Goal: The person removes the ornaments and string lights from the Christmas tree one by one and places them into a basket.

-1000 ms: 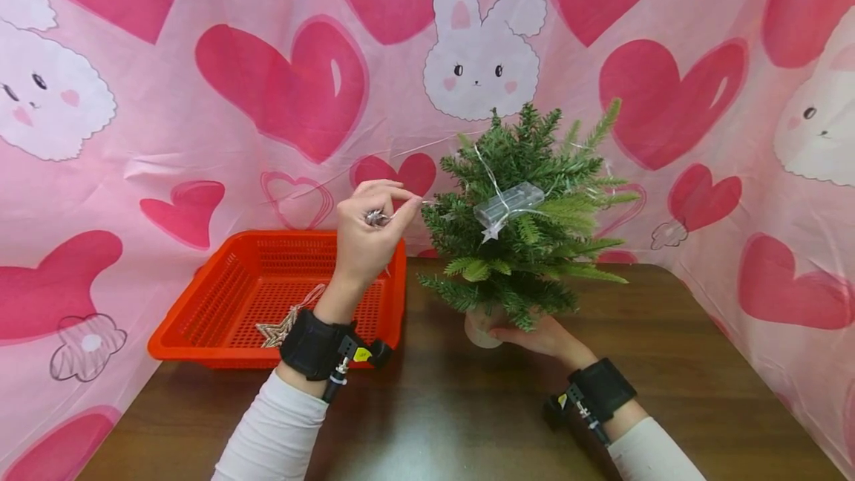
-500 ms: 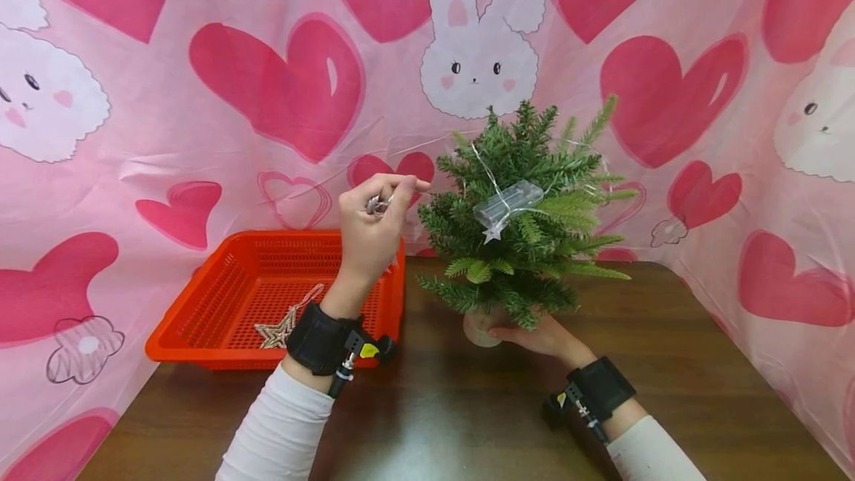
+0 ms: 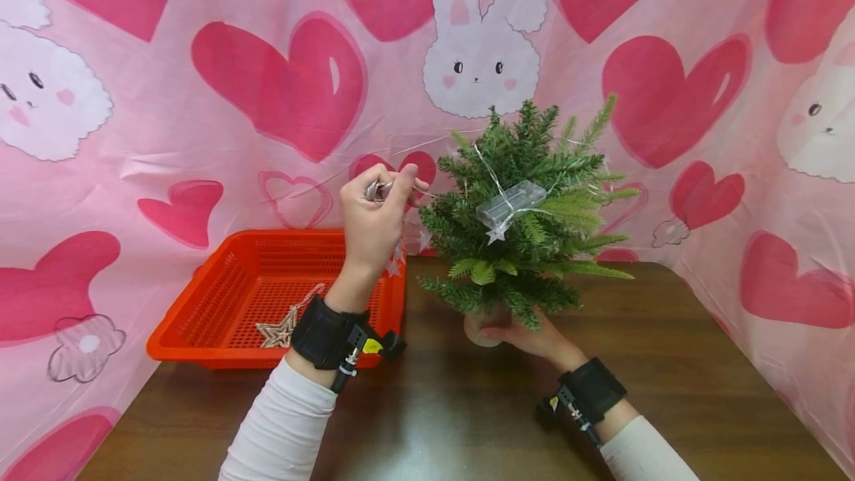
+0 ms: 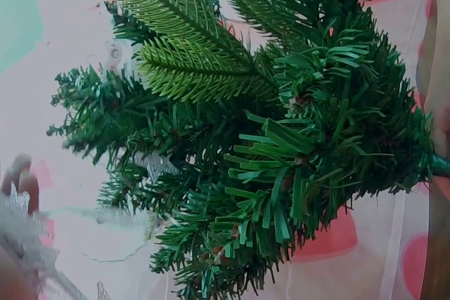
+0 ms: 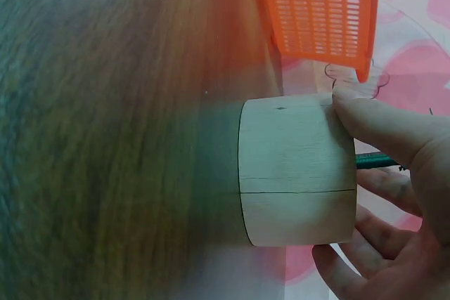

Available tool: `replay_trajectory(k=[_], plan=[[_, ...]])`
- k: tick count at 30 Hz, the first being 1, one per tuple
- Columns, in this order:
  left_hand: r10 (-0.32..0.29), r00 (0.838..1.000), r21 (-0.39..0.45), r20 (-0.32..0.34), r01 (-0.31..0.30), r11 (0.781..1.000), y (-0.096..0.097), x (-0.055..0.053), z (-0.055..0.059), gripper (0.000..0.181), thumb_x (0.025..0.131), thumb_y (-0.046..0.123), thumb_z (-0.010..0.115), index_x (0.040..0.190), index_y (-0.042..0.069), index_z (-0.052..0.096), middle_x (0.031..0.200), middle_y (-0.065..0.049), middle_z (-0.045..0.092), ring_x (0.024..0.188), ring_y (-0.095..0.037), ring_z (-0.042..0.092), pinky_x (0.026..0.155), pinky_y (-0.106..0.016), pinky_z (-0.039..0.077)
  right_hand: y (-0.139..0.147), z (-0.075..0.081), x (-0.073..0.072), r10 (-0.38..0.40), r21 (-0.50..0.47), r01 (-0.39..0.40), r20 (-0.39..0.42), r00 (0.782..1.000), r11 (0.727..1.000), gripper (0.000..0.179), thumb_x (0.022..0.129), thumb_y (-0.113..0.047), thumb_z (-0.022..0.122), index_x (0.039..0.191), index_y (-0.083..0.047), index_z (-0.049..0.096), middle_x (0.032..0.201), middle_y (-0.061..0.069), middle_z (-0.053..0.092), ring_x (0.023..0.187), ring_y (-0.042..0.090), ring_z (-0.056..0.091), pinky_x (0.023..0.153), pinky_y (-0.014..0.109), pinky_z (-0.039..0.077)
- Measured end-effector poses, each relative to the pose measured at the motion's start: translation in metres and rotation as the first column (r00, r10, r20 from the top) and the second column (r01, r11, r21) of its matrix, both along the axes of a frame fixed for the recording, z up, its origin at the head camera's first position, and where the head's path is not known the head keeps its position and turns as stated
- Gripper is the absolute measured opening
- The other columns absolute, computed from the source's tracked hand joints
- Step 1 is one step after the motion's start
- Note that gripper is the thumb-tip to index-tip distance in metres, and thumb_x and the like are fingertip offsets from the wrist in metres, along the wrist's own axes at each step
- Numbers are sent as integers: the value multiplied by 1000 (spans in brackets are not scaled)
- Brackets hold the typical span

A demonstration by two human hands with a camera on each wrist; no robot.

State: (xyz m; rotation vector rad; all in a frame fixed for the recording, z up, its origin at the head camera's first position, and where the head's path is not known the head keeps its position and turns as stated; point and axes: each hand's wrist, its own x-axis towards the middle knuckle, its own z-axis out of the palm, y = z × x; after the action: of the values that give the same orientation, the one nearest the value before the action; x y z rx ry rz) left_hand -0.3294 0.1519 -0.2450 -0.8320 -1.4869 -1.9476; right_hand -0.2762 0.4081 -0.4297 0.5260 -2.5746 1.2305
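Observation:
A small green artificial Christmas tree (image 3: 487, 273) stands on a round pale wooden base (image 5: 295, 173). My right hand (image 3: 534, 336) grips that base, its thumb on one side and fingers on the other in the right wrist view. Left of the branches, my left hand (image 3: 370, 217) holds a bunched string of star lights (image 3: 377, 190), whose wire runs toward the tree. Clear stars (image 3: 394, 267) dangle below this hand. A clear battery box (image 3: 510, 201) hangs on the front branches with wire across it. In the left wrist view, a star (image 4: 156, 165) shows among the branches.
An orange-red plastic basket (image 3: 156, 347) stands to the left on the brown wooden table (image 3: 454, 421). Inside it lies a woven star ornament (image 3: 277, 334) with a cord loop. Behind everything hangs a pink cloth (image 3: 394, 110) with hearts and rabbits.
My left hand has risen slightly and turned, its thumb now pointing up more. Dangling stars have come into view below it. The right hand stays at the base.

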Motion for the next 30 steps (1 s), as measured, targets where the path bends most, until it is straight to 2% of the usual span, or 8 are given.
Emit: replay_trajectory(k=[3, 8, 10, 14, 20, 23, 26, 30], plan=[[23, 998, 26, 65, -25, 999, -1, -6, -1, 44, 92, 15, 70, 58, 11, 43, 73, -13, 74, 57, -14, 68, 52, -25, 53, -2, 1, -1, -57, 60, 58, -10, 998, 997, 90, 78, -19, 84, 151, -20, 33, 155, 3, 38, 144, 16, 31, 117, 27, 26], [-43, 988, 1, 151, 43, 999, -4, -13, -5, 44, 89, 17, 74, 59, 11, 42, 63, -5, 70, 51, -18, 65, 45, -24, 50, -4, 3, 3, -106, 48, 97, 240, 965, 994, 95, 89, -25, 73, 157, -4, 10, 164, 21, 11, 151, 41, 11, 118, 62, 18], [-116, 982, -26, 146, 121, 992, -4, -14, -6, 44, 88, 17, 75, 59, 10, 42, 64, -2, 69, 51, -22, 63, 47, -29, 53, -6, 4, 5, -98, 5, 102, 319, 943, 995, 92, 93, -22, 68, 157, 0, 6, 163, 25, 7, 150, 45, 9, 117, 64, 17], [-251, 965, -74, 78, 257, 964, -6, -15, -8, 44, 86, 15, 76, 62, 9, 40, 68, -1, 72, 59, -39, 63, 49, -32, 54, -10, 6, 8, -83, -2, 87, 299, 951, 996, 84, 93, -17, 68, 155, 3, 14, 160, 28, 17, 147, 48, 17, 115, 64, 23], [-328, 944, -126, -30, 322, 938, -6, -14, -4, 39, 88, 14, 74, 65, 8, 44, 80, -8, 77, 61, -43, 62, 39, -30, 42, -14, 4, 9, -124, 29, 121, 258, 958, 992, 77, 93, -16, 68, 152, 2, 23, 157, 27, 28, 144, 46, 28, 112, 61, 30], [-368, 928, -140, -59, 357, 923, -3, -13, 1, 36, 91, 12, 70, 65, 7, 46, 71, -17, 71, 66, -45, 65, 38, -32, 39, -17, 4, 11, -153, 31, 150, 262, 953, 988, 78, 93, -17, 68, 152, 2, 21, 157, 27, 27, 144, 45, 27, 112, 61, 28], [-397, 916, -140, -61, 386, 912, 0, -11, 7, 35, 93, 11, 67, 65, 8, 46, 63, -24, 63, 75, -44, 69, 39, -36, 38, -19, 4, 12, -181, 37, 178, 280, 943, 983, 80, 93, -18, 68, 153, 2, 19, 158, 27, 25, 145, 45, 26, 113, 61, 28], [-394, 919, -24, 4, 394, 919, 2, -13, 14, 37, 94, 12, 67, 64, 11, 45, 69, -13, 72, 65, -33, 69, 45, -36, 47, -22, 5, 14, -211, 53, 204, 279, 937, 977, 79, 93, -19, 68, 153, 2, 21, 158, 27, 26, 144, 45, 27, 113, 60, 28]])
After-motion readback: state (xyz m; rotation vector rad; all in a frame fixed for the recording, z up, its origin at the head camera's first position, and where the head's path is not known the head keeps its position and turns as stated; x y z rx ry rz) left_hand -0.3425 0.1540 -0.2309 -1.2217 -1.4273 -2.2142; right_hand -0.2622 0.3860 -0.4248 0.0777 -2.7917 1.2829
